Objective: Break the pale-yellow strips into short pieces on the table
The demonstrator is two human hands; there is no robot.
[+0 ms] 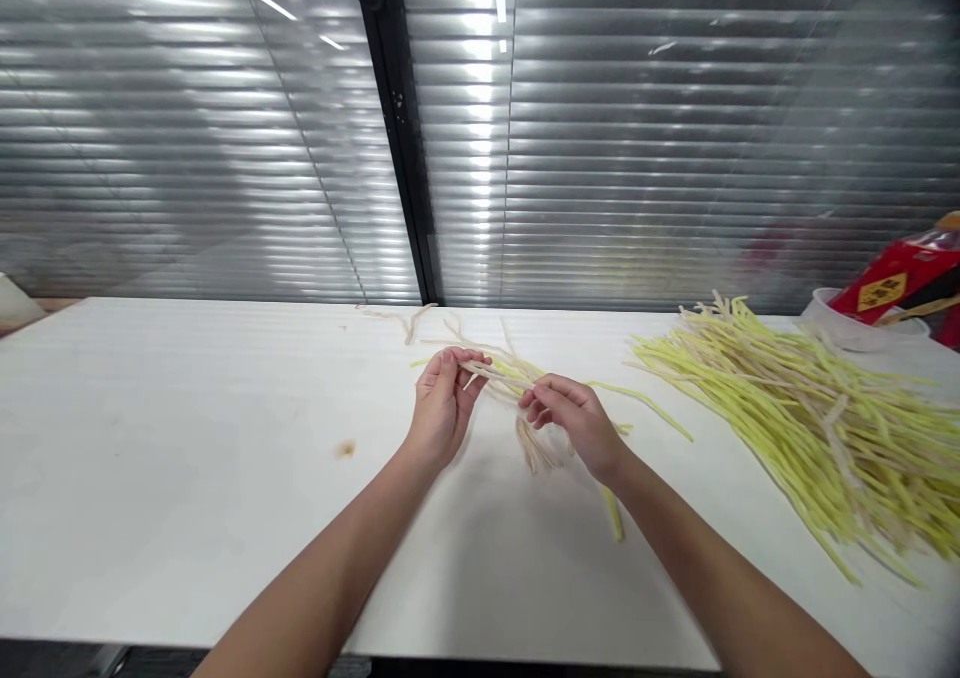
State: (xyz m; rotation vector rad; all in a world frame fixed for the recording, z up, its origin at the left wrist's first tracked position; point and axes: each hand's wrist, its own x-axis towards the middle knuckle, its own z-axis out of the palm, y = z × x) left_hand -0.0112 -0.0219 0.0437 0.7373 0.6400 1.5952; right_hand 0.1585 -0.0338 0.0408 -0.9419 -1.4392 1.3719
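Note:
Several cream pipe cleaners (496, 372) stretch between my hands, just above the white table (225, 478). My left hand (444, 398) pinches them at one end, thumb against the fingers. The fingers of my right hand (568, 414) are closed on their other end, where the fingertips partly hide the strands. Below the hands lies a small bunch of cream pipe cleaners (534, 446). Loose yellow pipe cleaners (652, 410) lie around and beyond my right hand, and one yellow end (612, 513) shows under my right wrist.
A big heap of yellow and cream pipe cleaners (817, 418) covers the table's right side. Behind it stand a clear plastic tub (847, 326) and a red-labelled bottle (892, 276). Glass with grey blinds (645, 138) rises along the back edge. A few cream scraps (411, 326) lie there.

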